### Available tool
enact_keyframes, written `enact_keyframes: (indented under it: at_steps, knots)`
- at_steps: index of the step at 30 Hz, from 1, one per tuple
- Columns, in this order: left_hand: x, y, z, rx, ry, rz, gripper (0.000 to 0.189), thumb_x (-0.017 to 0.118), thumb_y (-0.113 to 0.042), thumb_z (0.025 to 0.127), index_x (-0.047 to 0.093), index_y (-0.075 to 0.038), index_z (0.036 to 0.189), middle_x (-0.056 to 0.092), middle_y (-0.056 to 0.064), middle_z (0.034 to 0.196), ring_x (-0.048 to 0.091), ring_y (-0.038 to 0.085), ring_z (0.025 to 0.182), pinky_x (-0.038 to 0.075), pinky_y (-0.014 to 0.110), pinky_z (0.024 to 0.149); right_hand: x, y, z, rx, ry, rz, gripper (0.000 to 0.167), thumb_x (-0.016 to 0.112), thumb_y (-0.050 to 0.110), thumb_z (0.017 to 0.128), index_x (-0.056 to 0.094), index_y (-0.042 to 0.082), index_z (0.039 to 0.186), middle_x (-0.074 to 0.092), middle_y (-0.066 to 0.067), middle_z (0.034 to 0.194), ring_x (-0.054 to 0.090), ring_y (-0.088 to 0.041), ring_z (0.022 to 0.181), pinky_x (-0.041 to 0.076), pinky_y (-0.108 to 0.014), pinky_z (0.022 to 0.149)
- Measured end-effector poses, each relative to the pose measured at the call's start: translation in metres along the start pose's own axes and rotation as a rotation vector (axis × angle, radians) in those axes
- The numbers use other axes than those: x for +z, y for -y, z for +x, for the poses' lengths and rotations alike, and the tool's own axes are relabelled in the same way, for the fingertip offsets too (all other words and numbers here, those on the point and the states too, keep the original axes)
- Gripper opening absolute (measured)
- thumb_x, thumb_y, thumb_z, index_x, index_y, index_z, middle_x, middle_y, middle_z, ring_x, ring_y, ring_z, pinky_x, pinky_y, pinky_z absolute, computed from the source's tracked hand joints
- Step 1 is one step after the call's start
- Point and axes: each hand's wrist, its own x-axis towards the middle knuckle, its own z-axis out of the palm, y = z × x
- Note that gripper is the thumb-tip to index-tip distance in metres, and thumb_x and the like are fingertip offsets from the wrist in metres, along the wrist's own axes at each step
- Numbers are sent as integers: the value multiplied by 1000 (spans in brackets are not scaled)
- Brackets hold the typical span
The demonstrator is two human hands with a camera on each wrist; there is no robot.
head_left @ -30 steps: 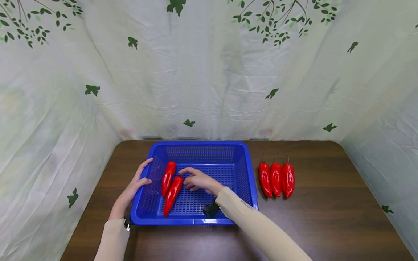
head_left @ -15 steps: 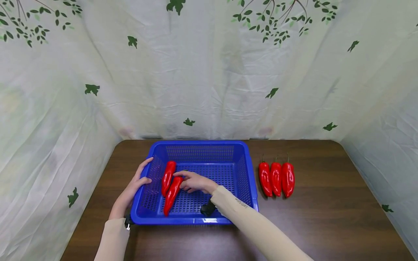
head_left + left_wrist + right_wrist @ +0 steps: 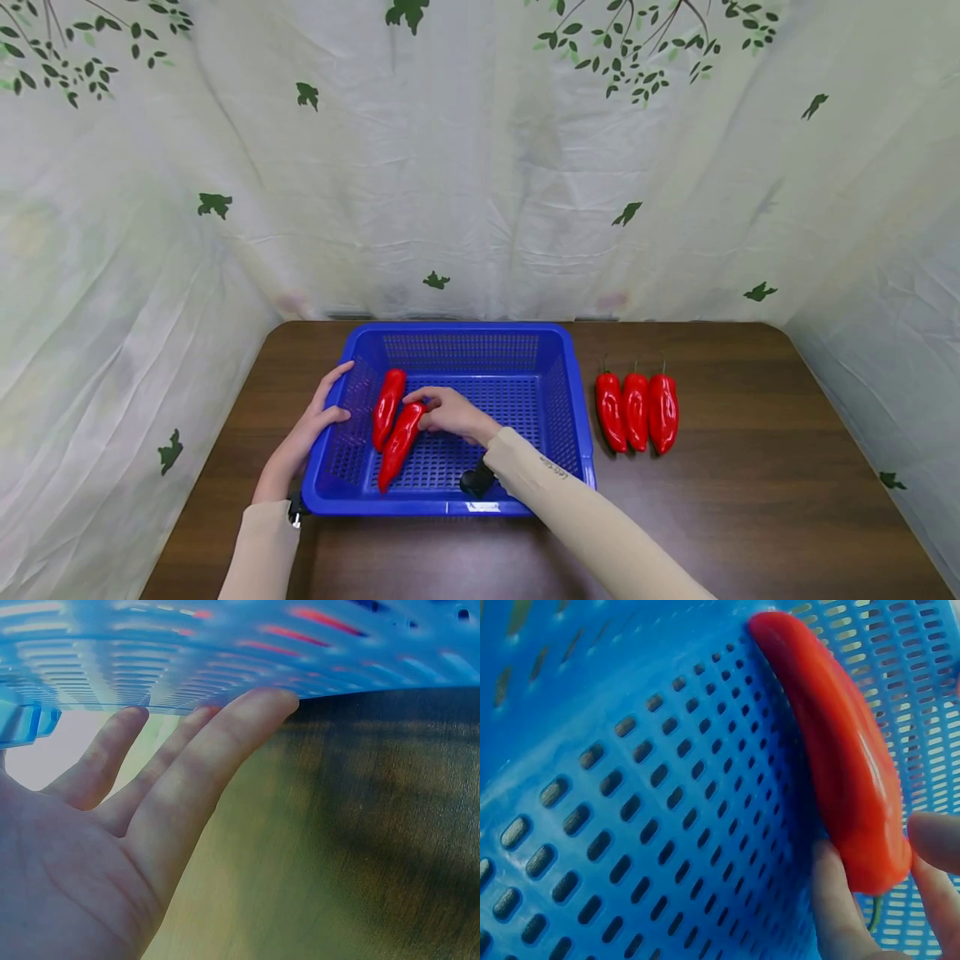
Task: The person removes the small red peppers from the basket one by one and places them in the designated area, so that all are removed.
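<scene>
In the head view, a blue slotted plastic basket (image 3: 457,507) holds two red chili peppers. My right hand (image 3: 452,414) reaches inside and pinches the stem end of the nearer chili pepper (image 3: 400,450). In the right wrist view the thumb and fingers lie on either side of that pepper (image 3: 844,750), its green stem between them. The other chili pepper (image 3: 388,404) lies just beyond, toward the basket's left wall. My left hand (image 3: 311,421) holds the basket's left side, thumb over the rim; extended fingers (image 3: 180,780) bear against the outer wall in the left wrist view.
Three more red chili peppers (image 3: 636,412) lie side by side on the brown wooden table (image 3: 765,467), right of the basket. A pale leaf-printed curtain (image 3: 480,167) stands behind the table and along its sides.
My right hand first moved left to the nearer chili pepper's stem end and closed on it. That pepper has since shifted slightly right and up in the head view. The left hand stays put.
</scene>
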Motion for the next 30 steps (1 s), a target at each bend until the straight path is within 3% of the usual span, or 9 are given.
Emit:
enact_keyframes:
  at_steps: [6,16,30]
  knots:
    - [0,1,-1,-1,-1,1,70,39,-9,92,11,-31,152,1,19,153,23,54,128,42,63,89,-3,2,1,-32,-48,74,46,58,-12,77,59,-3,122,59,-11,91,58,-16,78,52,-46,83]
    - [1,-1,-1,-2,-5,12,70,40,-10,92,10,-31,152,0,19,153,22,54,129,40,65,89,-16,9,-7,-48,-45,234,43,57,-9,83,55,-3,125,57,-16,113,61,-24,91,49,-51,86]
    - [1,-1,0,-5,-17,30,70,39,-9,91,11,-30,152,-1,18,153,19,51,131,39,64,91,-47,19,-25,-84,-60,229,38,56,-6,87,53,-1,125,51,-20,122,59,-29,100,52,-47,83]
